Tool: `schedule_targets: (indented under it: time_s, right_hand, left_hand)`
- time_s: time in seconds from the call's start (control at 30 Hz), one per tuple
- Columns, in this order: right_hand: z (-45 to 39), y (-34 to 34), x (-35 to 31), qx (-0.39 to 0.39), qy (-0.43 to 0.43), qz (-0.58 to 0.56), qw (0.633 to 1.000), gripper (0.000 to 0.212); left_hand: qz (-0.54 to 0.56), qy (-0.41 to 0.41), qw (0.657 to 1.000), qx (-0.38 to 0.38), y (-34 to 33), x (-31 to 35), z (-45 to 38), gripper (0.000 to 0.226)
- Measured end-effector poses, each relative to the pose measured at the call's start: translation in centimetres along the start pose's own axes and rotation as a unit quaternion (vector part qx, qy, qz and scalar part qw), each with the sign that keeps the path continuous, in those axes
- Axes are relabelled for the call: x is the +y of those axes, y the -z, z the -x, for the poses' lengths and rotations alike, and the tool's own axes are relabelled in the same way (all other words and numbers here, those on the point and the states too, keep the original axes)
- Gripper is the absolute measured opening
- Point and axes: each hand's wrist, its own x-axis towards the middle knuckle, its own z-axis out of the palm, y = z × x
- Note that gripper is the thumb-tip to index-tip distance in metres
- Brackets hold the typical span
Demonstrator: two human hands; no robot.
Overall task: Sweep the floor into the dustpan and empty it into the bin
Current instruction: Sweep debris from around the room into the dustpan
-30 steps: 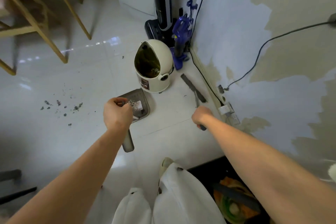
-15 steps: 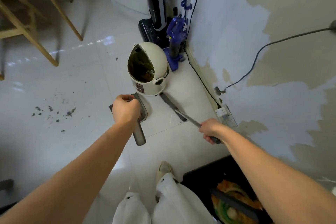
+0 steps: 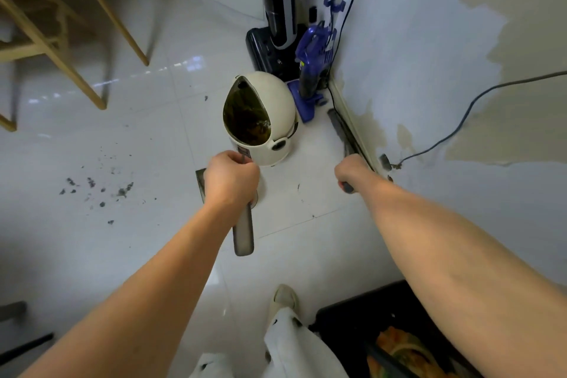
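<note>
A cream domed bin [image 3: 273, 107] stands on the white floor with its dark opening facing me. My left hand [image 3: 230, 179] grips the grey dustpan [image 3: 244, 233] by its handle, the pan held just in front of the bin's base and mostly hidden behind the hand. My right hand [image 3: 352, 172] grips the dark handle of a small brush [image 3: 339, 129], whose head lies along the skirting board to the right of the bin. A patch of dark debris [image 3: 101, 187] lies on the floor to the left.
A black upright vacuum [image 3: 276, 24] and a purple floor tool [image 3: 313, 70] stand in the corner behind the bin. Wooden chair legs [image 3: 76, 40] are at the upper left. A black crate [image 3: 383, 337] sits at the lower right by my shoe [image 3: 283, 298]. A cable [image 3: 454, 129] runs down the patchy wall.
The brush head swung from in front of the bin to the skirting board on the right. My left hand brought the dustpan closer to the bin's base.
</note>
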Motion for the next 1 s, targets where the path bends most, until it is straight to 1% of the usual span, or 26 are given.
schedule_targets:
  time_s: [0.07,0.13,0.23,0.27,0.33,0.4,0.53,0.63,0.7,0.8,0.83,0.9,1.0]
  right_hand:
    - [-1.4,0.5,-0.9,0.001,-0.012,0.018,1.000,0.025]
    - [-1.6,0.3,-0.7,0.007,-0.037,0.053,0.998,0.017]
    - [-0.4,-0.2,1.3,-0.013,-0.042,0.103,0.994,0.025]
    - [0.2,0.0,2.3,-0.013,-0.036,0.106,0.994,0.024]
    - [1.6,0.6,3.3,-0.011,-0.030,0.114,0.993,0.019]
    - [2.1,0.8,3.8,0.002,-0.033,0.113,0.993,0.014]
    - [0.9,1.3,2.4,0.010,-0.020,0.086,0.996,0.020]
    - [-1.0,1.5,0.9,0.013,-0.033,0.082,0.996,0.031]
    - [-2.0,0.9,1.1,0.012,-0.028,0.098,0.995,0.031]
    - [-0.9,-1.5,3.4,-0.011,-0.025,0.148,0.989,0.014]
    - [0.0,-2.2,4.4,-0.019,-0.027,0.164,0.986,0.013]
    - [1.9,-3.3,6.5,-0.044,-0.030,0.180,0.982,0.026]
    - [5.3,-4.4,9.3,-0.074,-0.021,0.198,0.977,0.031]
  left_hand:
    - [-0.014,-0.002,1.000,-0.019,-0.6,1.2,-0.8,0.018]
    - [-0.023,0.003,1.000,-0.019,-1.0,2.2,-1.7,0.015]
    - [-0.019,0.007,1.000,-0.009,-1.9,3.2,-2.0,0.009]
    - [-0.023,0.006,1.000,-0.011,-2.3,3.3,-1.8,0.010]
    - [-0.033,0.002,0.999,-0.024,-3.2,3.5,-1.2,0.018]
    - [-0.036,-0.005,0.999,-0.038,-4.4,3.3,-0.7,0.020]
    - [-0.024,-0.007,0.999,-0.041,-5.9,3.3,-0.3,0.020]
    - [0.006,0.002,0.999,-0.034,-5.8,3.2,-0.9,0.026]
    - [0.015,0.001,0.999,-0.037,-5.5,3.1,-1.3,0.028]
    - [0.053,0.016,0.996,-0.071,-4.9,2.7,-1.0,0.033]
    - [0.070,0.028,0.993,-0.087,-4.7,2.5,-0.7,0.034]
    - [0.083,0.049,0.989,-0.109,-4.1,1.8,-0.2,0.035]
    - [0.064,0.032,0.993,-0.094,-3.0,0.6,0.4,0.033]
